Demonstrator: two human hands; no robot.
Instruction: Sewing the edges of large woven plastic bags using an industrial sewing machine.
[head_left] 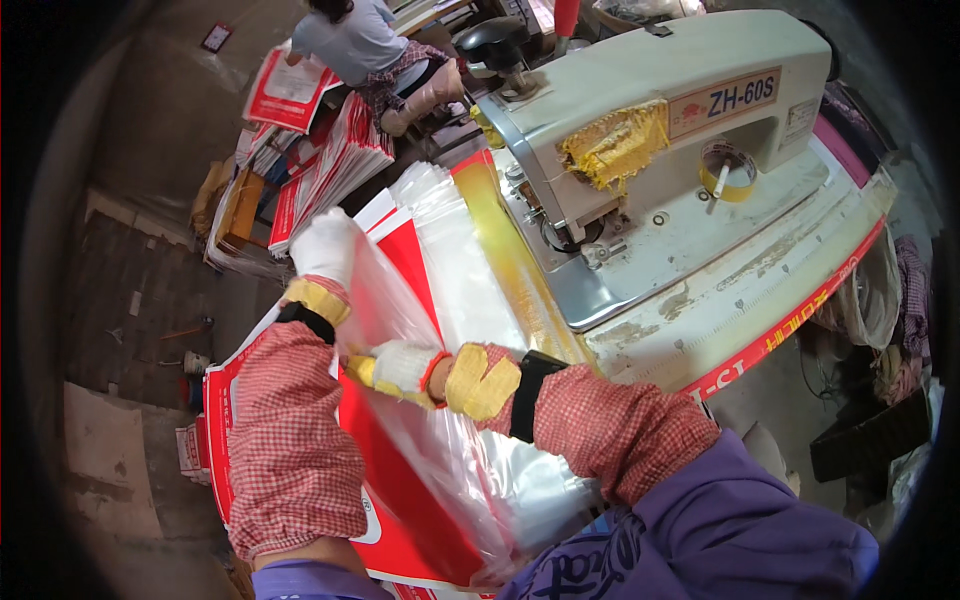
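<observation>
At the left end of the sewing table, we see a clear plastic liner (440, 440) lying over a stack of red and white printed sacks (400, 520), both reaching toward the person's lap. The left hand (325, 248), in a white glove, presses flat on the far end of the liner with fingers together. The right hand (405, 367), also gloved, closes on the liner's edge near its middle. Checked red sleeve covers (300, 440) wrap both forearms and hide part of the sacks. Just beside the liner to the right stands a grey industrial sewing machine (660, 130), a roll of yellow tape (728, 172) resting on its bed. Behind, well apart, another person (365, 45) sits among more printed sacks (320, 170).
</observation>
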